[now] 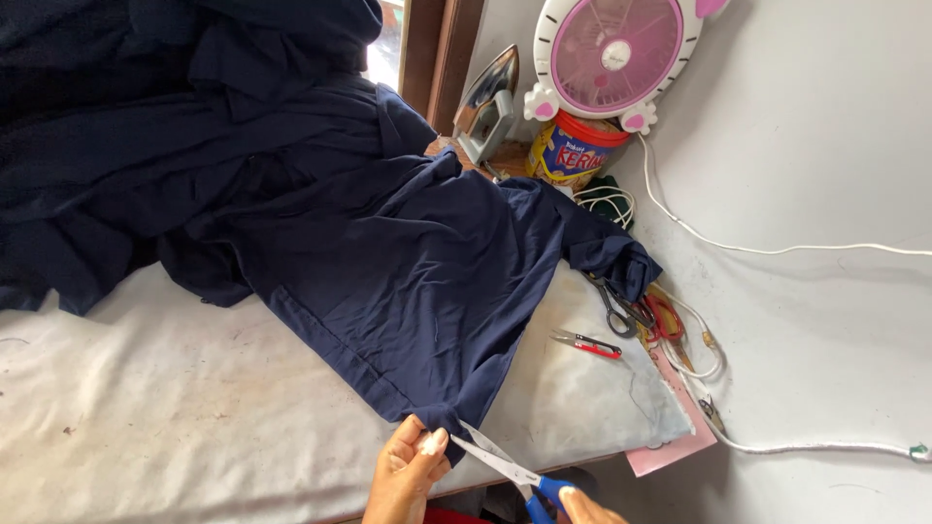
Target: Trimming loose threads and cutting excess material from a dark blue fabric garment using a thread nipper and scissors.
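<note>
A dark navy garment (408, 262) lies spread across a white padded table (175, 408). My left hand (408, 471) pinches the garment's lower corner at the table's near edge. In my right hand (582, 507), at the bottom of the view, are blue-handled scissors (500, 464). Their blades are open and point up-left at the pinched corner of cloth, right by my left thumb.
More navy cloth (146, 107) is heaped at the far left. A flat iron (488, 102), a pink and white fan (616, 53) and a yellow tin (573, 150) stand at the back. Small red snips (589, 343), black scissors (616, 312) and white cables (777, 250) lie to the right.
</note>
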